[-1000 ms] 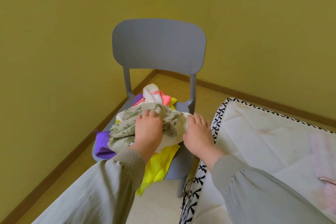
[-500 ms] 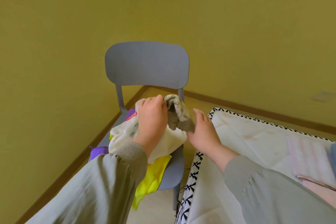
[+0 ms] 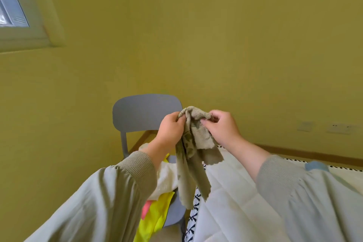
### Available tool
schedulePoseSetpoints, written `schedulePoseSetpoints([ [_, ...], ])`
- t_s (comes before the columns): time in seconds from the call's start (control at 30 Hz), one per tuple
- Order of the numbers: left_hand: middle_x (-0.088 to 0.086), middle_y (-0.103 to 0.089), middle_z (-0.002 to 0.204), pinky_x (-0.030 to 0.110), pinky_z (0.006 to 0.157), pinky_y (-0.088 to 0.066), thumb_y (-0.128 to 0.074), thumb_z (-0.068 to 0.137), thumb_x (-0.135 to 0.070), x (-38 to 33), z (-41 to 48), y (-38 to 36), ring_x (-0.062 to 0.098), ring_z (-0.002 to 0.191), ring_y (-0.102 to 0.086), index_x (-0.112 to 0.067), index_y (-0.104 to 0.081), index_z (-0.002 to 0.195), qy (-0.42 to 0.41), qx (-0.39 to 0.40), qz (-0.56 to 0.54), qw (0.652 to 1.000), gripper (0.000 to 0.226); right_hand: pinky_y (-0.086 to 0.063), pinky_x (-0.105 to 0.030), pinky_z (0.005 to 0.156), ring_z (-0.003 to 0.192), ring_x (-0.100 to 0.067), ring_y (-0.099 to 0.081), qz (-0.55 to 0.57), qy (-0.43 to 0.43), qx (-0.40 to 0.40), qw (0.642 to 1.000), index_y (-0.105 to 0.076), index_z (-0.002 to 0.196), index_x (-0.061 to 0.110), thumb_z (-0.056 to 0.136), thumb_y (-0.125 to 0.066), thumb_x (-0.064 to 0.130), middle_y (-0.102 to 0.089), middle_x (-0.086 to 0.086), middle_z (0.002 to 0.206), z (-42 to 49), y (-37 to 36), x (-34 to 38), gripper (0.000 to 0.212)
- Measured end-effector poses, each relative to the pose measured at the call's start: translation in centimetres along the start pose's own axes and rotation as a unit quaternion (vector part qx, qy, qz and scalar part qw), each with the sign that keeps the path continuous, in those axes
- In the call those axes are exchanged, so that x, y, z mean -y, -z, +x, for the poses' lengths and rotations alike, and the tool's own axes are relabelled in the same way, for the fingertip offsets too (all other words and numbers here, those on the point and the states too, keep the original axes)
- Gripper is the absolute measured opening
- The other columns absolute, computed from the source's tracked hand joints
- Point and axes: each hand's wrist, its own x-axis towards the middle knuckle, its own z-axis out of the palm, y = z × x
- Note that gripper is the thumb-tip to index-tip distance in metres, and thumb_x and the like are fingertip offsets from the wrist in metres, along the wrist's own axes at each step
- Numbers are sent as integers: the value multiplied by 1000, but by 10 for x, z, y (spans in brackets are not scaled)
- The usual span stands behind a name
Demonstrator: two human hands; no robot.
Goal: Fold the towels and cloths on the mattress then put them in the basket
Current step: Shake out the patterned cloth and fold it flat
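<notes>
Left hand (image 3: 170, 130): pinching the top edge of a limp grey-green leaf-printed cloth (image 3: 189, 179).
Right hand (image 3: 223, 128): pinching the same edge just beside it.
Cloth: hanging down in front of a grey plastic chair (image 3: 145, 113) and a white quilted mattress (image 3: 231, 212).

Grey plastic chair (image 3: 145, 112) on wooden floor (image 3: 143, 138); carries a heap of white cloth (image 3: 167, 180), yellow cloth (image 3: 157, 216) and pink cloth (image 3: 145, 209). Just beside, white quilted mattress (image 3: 225, 202) with black-and-white edging; bears a light blue cloth (image 3: 316, 166) farther back.

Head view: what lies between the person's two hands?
In the head view, the bunched top of the grey-beige leaf-printed terry cloth spans the gap; the left hand and right hand each pinch it.
</notes>
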Motion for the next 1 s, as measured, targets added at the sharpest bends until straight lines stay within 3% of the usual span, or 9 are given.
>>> schedulePoseSetpoints([
  [0.17, -7, -60, 82, 27, 63, -47, -54, 93, -20, -54, -21, 15, 12, 75, -57, -20, -60, 100, -39, -49, 32, 998, 9, -28, -28, 55, 58, -16, -38, 53, -54, -73, 994, -51, 60, 13, 82, -69, 17, -45, -3, 58, -3, 42, 49, 29],
  [0.23, -7, -63, 80, 23, 58, -44, -56, 92, -19, -75, -29, 23, 10, 69, -57, -19, -62, 92, -68, -55, 5, 996, 6, -32, -27, 57, 60, -18, -44, 71, -75, -85, 991, -52, 60, 14, 81, -70, 18, -51, -5, 60, -4, 55, 67, 28],
  [0.37, -6, -70, 86, 24, 73, -50, -61, 91, -25, -101, -52, 29, 13, 87, -66, -24, -67, 88, -104, 42, -30, 993, 7, -50, -34, 66, 68, -23, -60, 129, -109, -105, 980, -63, 70, 9, 78, -75, 20, -69, -12, 75, -9, 70, 90, 18],
  [0.47, -11, -68, 97, 11, 73, -47, -66, 88, -30, -109, -65, 30, 2, 90, -63, -22, -68, 109, -118, 80, -29, 989, 23, -56, -44, 80, 80, -31, -68, 155, -137, -88, 974, -69, 79, 5, 77, -77, 23, -73, -15, 86, -14, 74, 100, 20],
  [0.53, -11, -68, 100, 12, 75, -48, -72, 82, -34, -114, -72, 32, 2, 90, -65, -24, -64, 118, -122, 77, -29, 989, 37, -56, -46, 84, 86, -32, -69, 175, -138, -65, 973, -70, 78, 8, 80, -74, 21, -72, -16, 91, -17, 78, 108, 14],
  [0.67, -11, -67, 104, 19, 73, -53, -77, 77, -29, -120, -84, 31, 5, 86, -66, -25, -59, 125, -119, 59, -15, 991, 52, -54, -33, 71, 80, -26, -66, 200, -124, -28, 971, -69, 82, 12, 90, -63, 15, -70, -11, 87, -26, 86, 121, 10],
  [0.73, -12, -64, 106, 15, 66, -50, -72, 82, -26, -123, -89, 30, 3, 83, -63, -23, -62, 122, -139, 26, 9, 990, 42, -54, -32, 72, 79, -24, -64, 200, -125, -31, 971, -67, 86, 10, 91, -62, 12, -68, -8, 84, -31, 89, 126, 8],
  [0.83, -8, -63, 85, 20, 62, -45, -59, 92, -24, -131, -92, 26, 6, 71, -56, -16, -69, 99, -149, -15, 2, 989, 14, -53, -35, 77, 81, -23, -62, 185, -122, -24, 975, -65, 85, 12, 89, -63, 9, -66, -7, 85, -37, 93, 130, 5],
  [1.0, 8, -53, 72, 36, 70, -47, -48, 98, -23, -133, -90, 28, 19, 69, -47, 0, -65, 90, -61, -38, -133, 989, 30, -43, -26, 63, 66, -20, -54, 113, -83, -67, 988, -63, 72, 12, 89, -62, 17, -61, -5, 70, -44, 99, 131, 18],
])
